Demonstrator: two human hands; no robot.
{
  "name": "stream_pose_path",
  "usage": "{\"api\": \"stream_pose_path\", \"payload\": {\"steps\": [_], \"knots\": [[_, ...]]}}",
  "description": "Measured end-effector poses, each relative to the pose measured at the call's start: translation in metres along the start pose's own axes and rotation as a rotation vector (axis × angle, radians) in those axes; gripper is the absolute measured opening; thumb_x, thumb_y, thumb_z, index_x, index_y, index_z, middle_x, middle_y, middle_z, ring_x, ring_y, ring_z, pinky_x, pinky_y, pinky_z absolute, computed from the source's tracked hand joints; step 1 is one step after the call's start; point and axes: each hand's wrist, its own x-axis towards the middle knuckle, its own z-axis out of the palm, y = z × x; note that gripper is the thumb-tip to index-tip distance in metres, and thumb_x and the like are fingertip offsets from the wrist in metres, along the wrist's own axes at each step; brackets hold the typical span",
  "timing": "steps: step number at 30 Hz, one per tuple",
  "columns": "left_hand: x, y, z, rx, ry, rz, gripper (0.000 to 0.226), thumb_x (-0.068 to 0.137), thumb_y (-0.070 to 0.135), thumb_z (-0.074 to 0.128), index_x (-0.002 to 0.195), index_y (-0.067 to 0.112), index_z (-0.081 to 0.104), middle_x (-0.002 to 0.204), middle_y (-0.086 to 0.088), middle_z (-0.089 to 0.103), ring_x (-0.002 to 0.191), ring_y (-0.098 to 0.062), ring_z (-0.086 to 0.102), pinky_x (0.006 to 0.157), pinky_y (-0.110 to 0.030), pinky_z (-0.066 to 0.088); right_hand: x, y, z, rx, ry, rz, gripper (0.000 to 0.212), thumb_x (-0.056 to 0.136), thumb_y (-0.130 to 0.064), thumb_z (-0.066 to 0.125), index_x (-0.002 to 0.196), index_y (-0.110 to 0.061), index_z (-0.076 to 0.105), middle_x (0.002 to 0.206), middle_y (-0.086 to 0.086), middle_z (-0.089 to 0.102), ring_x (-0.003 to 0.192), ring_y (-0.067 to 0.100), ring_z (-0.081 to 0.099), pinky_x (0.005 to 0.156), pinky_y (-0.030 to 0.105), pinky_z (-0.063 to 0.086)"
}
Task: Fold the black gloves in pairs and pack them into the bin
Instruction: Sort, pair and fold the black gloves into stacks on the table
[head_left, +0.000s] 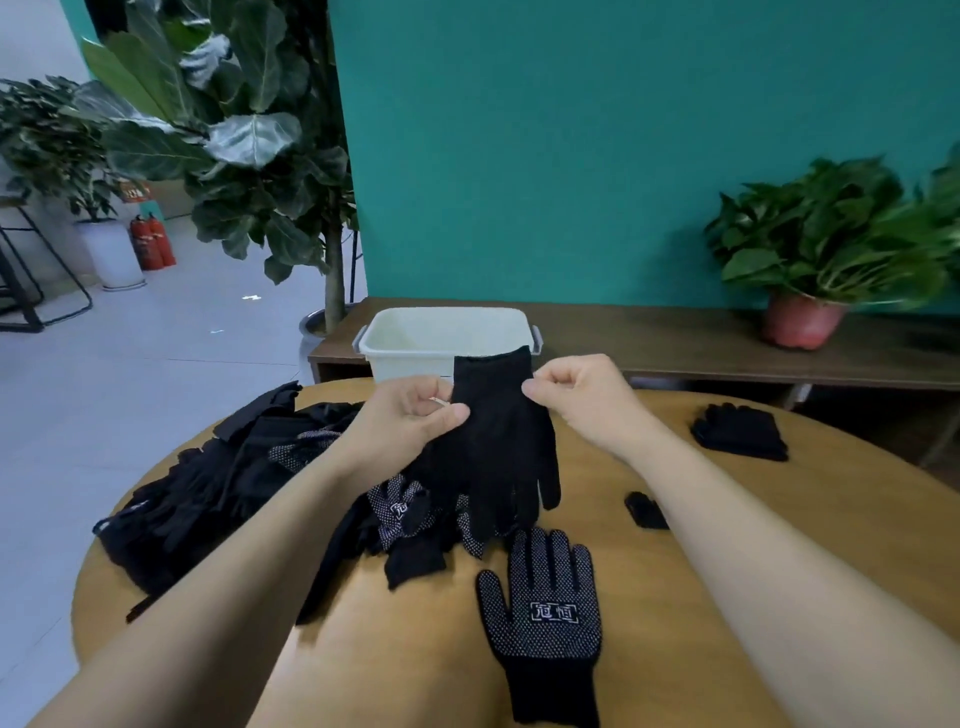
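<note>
A black glove (496, 436) hangs cuff-up, fingers down, above the round wooden table (649, 597). My left hand (410, 415) pinches its left cuff edge and my right hand (576, 395) pinches its right cuff edge. Below it, another black glove (543, 618) lies flat with its white-dotted palm up and its fingers pointing away from me. A heap of black gloves (234, 488) covers the table's left side. The white bin (447, 338) stands behind the table's far edge; what I see of its inside is bare.
A folded black glove bundle (740, 431) lies at the table's far right, and a small black piece (645, 510) lies by my right forearm. A potted plant (815, 260) sits on the low wooden bench (727, 343). A tall leafy plant (249, 156) stands at the left.
</note>
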Motion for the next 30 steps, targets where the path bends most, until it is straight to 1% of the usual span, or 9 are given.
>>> {"api": "stream_pose_path", "payload": {"steps": [3,5,10,13,16,18,22,26,30], "knots": [[-0.006,0.002,0.015,-0.026,-0.043,-0.011,0.016,0.097,0.013,0.063,0.081,0.015,0.064,0.077,-0.006,0.076,0.066,-0.010,0.066,0.064,-0.017,0.048,-0.015,0.009,-0.009,0.003,-0.001,0.027,0.030,0.093,-0.020,0.065,0.085,0.009,0.062,0.075,0.012,0.057,0.072,0.015,0.049,0.072,0.031,0.042],[-0.007,0.001,0.024,-0.050,-0.072,-0.020,0.014,0.096,0.009,0.063,0.083,0.012,0.065,0.087,-0.010,0.077,0.076,-0.015,0.070,0.072,-0.022,0.053,-0.025,0.014,-0.013,0.003,0.004,0.040,0.029,0.093,-0.018,0.065,0.086,0.010,0.062,0.075,0.009,0.054,0.069,0.015,0.046,0.067,0.028,0.039],[-0.008,0.004,0.046,-0.063,-0.113,-0.052,0.012,0.096,0.005,0.062,0.085,0.010,0.067,0.084,-0.007,0.077,0.075,-0.015,0.073,0.070,-0.021,0.054,-0.041,0.028,-0.029,0.004,0.005,0.060,0.028,0.094,-0.017,0.064,0.083,0.009,0.063,0.075,0.010,0.056,0.071,0.017,0.049,0.068,0.027,0.043],[0.000,0.003,0.064,-0.033,-0.158,-0.056,0.012,0.096,0.011,0.064,0.092,0.001,0.068,0.089,-0.012,0.077,0.087,-0.025,0.074,0.085,-0.037,0.058,-0.048,0.039,-0.045,-0.009,0.012,0.083,0.029,0.095,-0.017,0.063,0.083,0.010,0.062,0.072,0.011,0.053,0.067,0.017,0.046,0.064,0.026,0.042],[0.016,-0.004,0.091,-0.023,-0.182,-0.077,0.029,0.092,0.022,0.069,0.096,-0.006,0.066,0.093,-0.019,0.075,0.085,-0.023,0.069,0.096,-0.047,0.051,-0.052,0.056,-0.066,-0.039,0.042,0.117,0.030,0.095,-0.018,0.064,0.085,0.010,0.063,0.073,0.020,0.059,0.069,0.019,0.052,0.066,0.029,0.046],[0.027,-0.008,0.115,-0.001,-0.182,-0.083,0.028,0.093,0.021,0.069,0.094,-0.007,0.066,0.093,-0.020,0.074,0.082,-0.021,0.068,0.093,-0.044,0.052,-0.055,0.072,-0.081,-0.062,0.062,0.160,0.030,0.095,-0.019,0.064,0.086,0.010,0.064,0.076,0.023,0.060,0.069,0.018,0.054,0.066,0.026,0.048],[0.049,-0.006,0.159,0.009,-0.165,-0.074,0.022,0.093,0.017,0.068,0.090,-0.005,0.069,0.090,-0.011,0.076,0.090,-0.024,0.073,0.093,-0.041,0.056,-0.058,0.099,-0.110,-0.123,0.126,0.228,0.033,0.094,-0.019,0.064,0.074,0.006,0.059,0.067,0.006,0.055,0.064,0.015,0.051,0.066,0.029,0.047],[0.063,0.007,0.185,0.050,-0.112,-0.003,0.018,0.093,0.017,0.068,0.092,-0.002,0.070,0.091,-0.009,0.075,0.087,-0.010,0.071,0.087,-0.032,0.055,-0.064,0.109,-0.136,-0.118,0.197,0.201,0.034,0.093,-0.018,0.065,0.067,0.000,0.054,0.064,0.006,0.049,0.059,0.014,0.046,0.062,0.029,0.041],[0.041,-0.009,0.199,0.132,-0.213,0.006,0.016,0.092,0.016,0.070,0.076,0.013,0.070,0.079,0.003,0.075,0.070,-0.005,0.064,0.073,-0.024,0.050,-0.092,0.127,-0.140,-0.105,0.088,0.175,0.031,0.093,-0.017,0.066,0.064,-0.008,0.056,0.060,0.003,0.048,0.057,0.014,0.043,0.063,0.031,0.039]]}}
